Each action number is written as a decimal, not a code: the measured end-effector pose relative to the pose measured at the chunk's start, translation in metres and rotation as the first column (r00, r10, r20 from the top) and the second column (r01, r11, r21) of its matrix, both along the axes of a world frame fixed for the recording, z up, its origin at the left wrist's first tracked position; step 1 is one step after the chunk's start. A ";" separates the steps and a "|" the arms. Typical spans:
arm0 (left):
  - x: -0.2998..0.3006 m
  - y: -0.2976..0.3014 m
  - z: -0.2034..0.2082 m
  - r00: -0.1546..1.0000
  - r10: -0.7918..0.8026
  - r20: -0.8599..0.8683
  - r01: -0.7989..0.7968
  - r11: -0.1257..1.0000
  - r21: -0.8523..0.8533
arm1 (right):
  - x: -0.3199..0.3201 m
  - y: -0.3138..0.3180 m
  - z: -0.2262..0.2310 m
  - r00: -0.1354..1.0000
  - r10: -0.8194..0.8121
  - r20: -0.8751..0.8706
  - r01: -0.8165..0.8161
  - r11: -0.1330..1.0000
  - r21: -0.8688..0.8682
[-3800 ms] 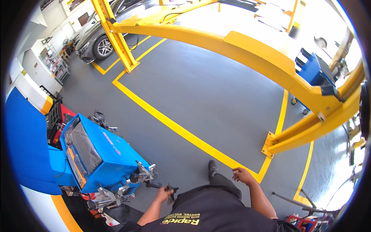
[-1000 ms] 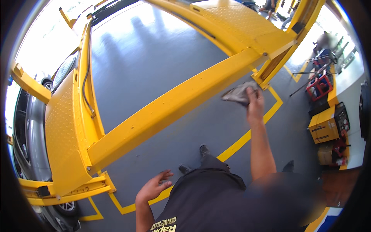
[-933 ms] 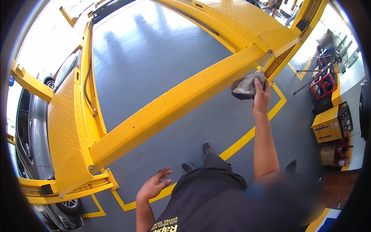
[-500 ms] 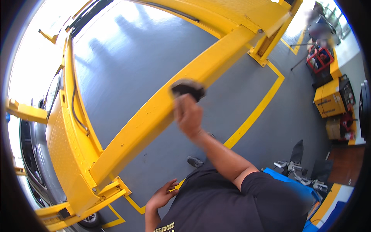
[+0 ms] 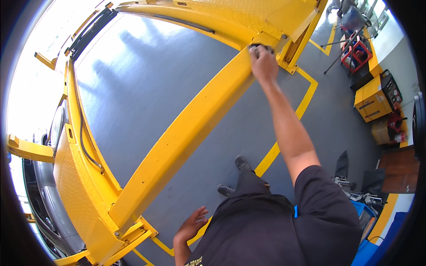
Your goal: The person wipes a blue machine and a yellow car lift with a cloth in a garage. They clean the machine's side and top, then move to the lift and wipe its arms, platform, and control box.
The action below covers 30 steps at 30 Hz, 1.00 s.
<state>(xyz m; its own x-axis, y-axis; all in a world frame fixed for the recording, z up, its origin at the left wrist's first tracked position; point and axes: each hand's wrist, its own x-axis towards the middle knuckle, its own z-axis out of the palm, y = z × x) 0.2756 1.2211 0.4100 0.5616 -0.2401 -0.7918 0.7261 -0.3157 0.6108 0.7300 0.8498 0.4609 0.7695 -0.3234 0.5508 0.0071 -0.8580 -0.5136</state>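
A: How is your right grip standing?

B: My right grip (image 5: pixel 265 63) is holding a dark cloth (image 5: pixel 255 44), with my fingers bending down over it and the back of the hand facing up. The hand is covering most of the cloth, and a dark edge is showing past my fingers.

A: Where is that cloth resting?

B: It is resting in the upper right of the frame, against a long yellow beam (image 5: pixel 191 117), near the end where the beam is meeting a yellow ramp plate (image 5: pixel 284 15). From there the beam is slanting toward the lower left. How hard I am pressing, I can't tell.

A: And your left grip?

B: My left grip (image 5: pixel 191 226) is hanging open at the lower middle of the frame, fingers loosely apart, just beside a yellow floor line (image 5: pixel 270 158) in view.

A: What is surrounding you?

B: My dark shoes (image 5: pixel 243 162) are standing on the grey floor (image 5: pixel 199 173); a grey car (image 5: pixel 52 199) is showing at the lower left, and a yellow-and-black machine (image 5: pixel 372 99) is sitting at the right.
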 end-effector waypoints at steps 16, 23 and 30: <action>0.025 -0.003 -0.023 0.998 0.038 0.054 -0.038 0.999 0.004 | 0.007 0.036 -0.001 0.948 0.300 -0.108 -0.314 0.821 -0.476; -0.104 0.009 -0.074 0.891 0.427 -0.155 -0.432 0.902 0.005 | 0.111 -0.040 0.031 0.861 0.075 -0.503 -0.302 0.871 -0.388; -0.303 -0.055 -0.216 0.412 0.780 -0.472 -0.789 0.564 0.244 | 0.083 -0.049 0.002 0.778 0.522 -0.349 -0.568 0.348 -0.746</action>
